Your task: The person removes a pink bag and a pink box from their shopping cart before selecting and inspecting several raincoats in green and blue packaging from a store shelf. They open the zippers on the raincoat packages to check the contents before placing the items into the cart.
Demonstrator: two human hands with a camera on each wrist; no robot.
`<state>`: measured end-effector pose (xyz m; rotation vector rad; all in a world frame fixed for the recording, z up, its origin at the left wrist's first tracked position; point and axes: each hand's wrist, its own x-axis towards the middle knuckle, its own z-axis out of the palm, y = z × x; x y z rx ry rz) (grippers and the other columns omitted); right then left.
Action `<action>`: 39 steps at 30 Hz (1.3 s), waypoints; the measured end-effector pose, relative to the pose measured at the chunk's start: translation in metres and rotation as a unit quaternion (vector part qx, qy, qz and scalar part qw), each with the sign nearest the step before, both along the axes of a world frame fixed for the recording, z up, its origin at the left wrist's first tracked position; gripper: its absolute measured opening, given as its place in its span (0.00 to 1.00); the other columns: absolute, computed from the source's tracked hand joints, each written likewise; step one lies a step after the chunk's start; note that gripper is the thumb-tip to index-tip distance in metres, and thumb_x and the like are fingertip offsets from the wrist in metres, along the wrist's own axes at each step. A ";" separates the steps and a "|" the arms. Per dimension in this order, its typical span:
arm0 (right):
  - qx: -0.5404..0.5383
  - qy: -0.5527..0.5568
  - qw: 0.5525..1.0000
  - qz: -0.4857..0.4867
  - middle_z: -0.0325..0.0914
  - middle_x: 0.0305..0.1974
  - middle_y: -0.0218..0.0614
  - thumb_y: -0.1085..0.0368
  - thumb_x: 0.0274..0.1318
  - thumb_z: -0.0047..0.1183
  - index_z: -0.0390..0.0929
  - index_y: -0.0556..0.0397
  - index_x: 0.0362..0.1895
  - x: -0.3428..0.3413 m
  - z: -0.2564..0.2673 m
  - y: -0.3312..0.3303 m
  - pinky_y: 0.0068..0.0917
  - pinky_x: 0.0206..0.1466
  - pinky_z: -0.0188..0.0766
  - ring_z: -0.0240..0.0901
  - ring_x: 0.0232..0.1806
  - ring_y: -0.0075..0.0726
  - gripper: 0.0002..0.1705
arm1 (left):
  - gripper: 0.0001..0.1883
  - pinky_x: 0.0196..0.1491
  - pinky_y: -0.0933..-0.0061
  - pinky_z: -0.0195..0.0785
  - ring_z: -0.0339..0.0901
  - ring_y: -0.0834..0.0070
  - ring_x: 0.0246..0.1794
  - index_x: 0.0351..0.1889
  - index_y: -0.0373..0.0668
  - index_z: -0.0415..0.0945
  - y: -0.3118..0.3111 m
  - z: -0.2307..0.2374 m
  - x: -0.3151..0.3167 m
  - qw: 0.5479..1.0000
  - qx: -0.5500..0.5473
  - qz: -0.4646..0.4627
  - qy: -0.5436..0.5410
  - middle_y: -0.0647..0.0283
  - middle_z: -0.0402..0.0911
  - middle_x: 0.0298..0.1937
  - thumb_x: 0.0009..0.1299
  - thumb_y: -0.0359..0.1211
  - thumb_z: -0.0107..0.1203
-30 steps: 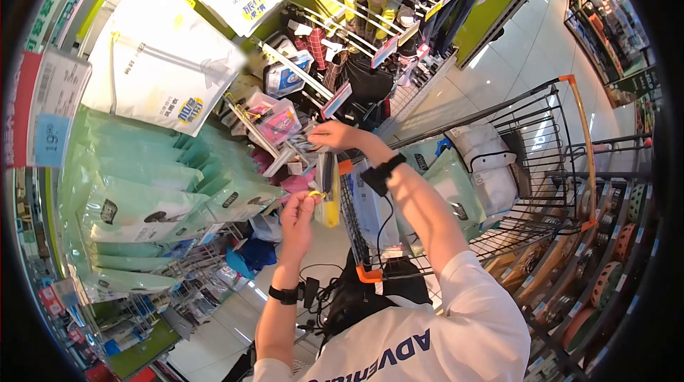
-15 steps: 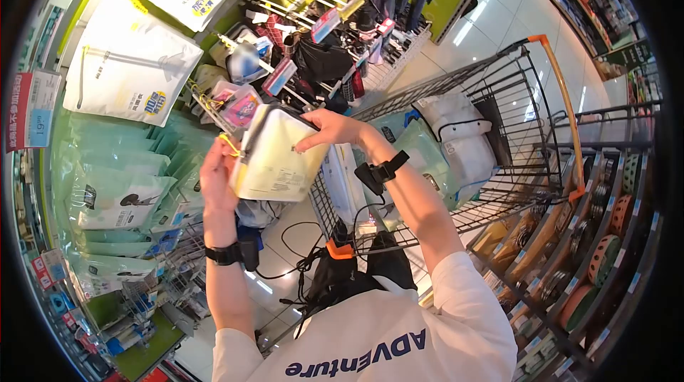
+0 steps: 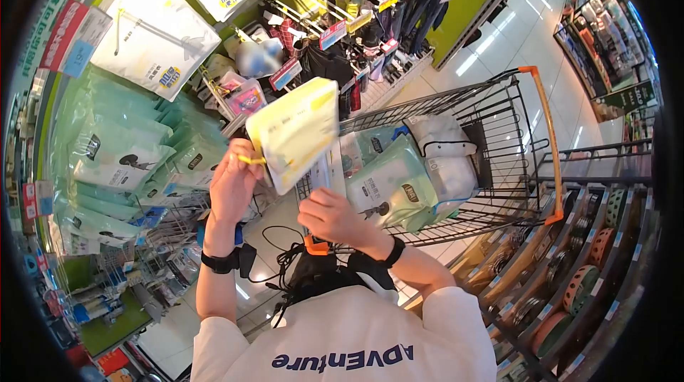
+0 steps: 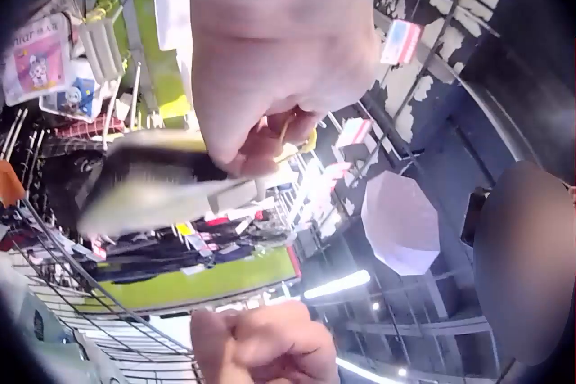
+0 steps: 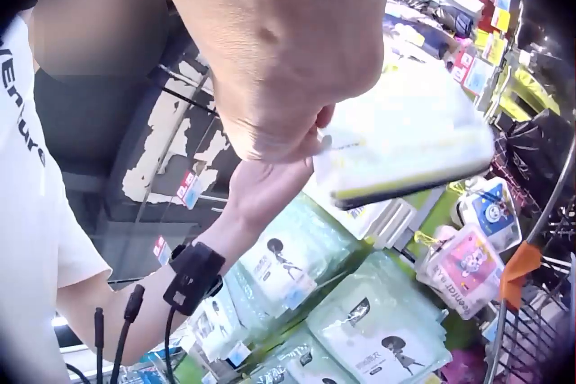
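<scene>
My left hand (image 3: 234, 182) pinches a yellow loop strap (image 3: 251, 160) at the side of a flat, pale yellow and white pouch (image 3: 298, 129). Motion blurs the pouch, which hangs tilted in the air with print on its face. A dark strip runs along one edge in the right wrist view. My right hand (image 3: 333, 218) is just below the pouch's lower corner, its fingers loosely curled around nothing. The left wrist view also shows this right hand (image 4: 265, 346) apart from the pouch. Close behind the pouch, a pink package (image 3: 246, 97) hangs on the rack.
A wire shopping cart (image 3: 499, 197) stands to the right, holding green-tinted packages (image 3: 392, 186) and a clear bag of white items (image 3: 445, 161). Rows of green packages (image 3: 107, 154) hang at the left. Metal hooks with price tags (image 3: 333, 34) project ahead. A cable (image 3: 274, 279) trails near the legs.
The pouch came off the rack area by its strap and swung up and right. My right hand, on the pouch half a second ago, let go and drew back toward the body.
</scene>
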<state>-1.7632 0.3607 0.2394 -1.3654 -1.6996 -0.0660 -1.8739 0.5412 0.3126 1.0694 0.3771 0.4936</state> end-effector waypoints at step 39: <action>-0.231 0.535 0.801 0.139 0.69 0.37 0.23 0.68 0.57 0.61 0.74 0.56 0.42 -0.005 -0.010 -0.097 0.17 0.43 0.64 0.65 0.39 0.17 0.11 | 0.14 0.53 0.80 0.68 0.75 0.82 0.46 0.49 0.35 0.72 -0.133 0.034 -0.096 0.985 0.130 0.059 0.098 0.66 0.76 0.43 0.67 0.25 0.60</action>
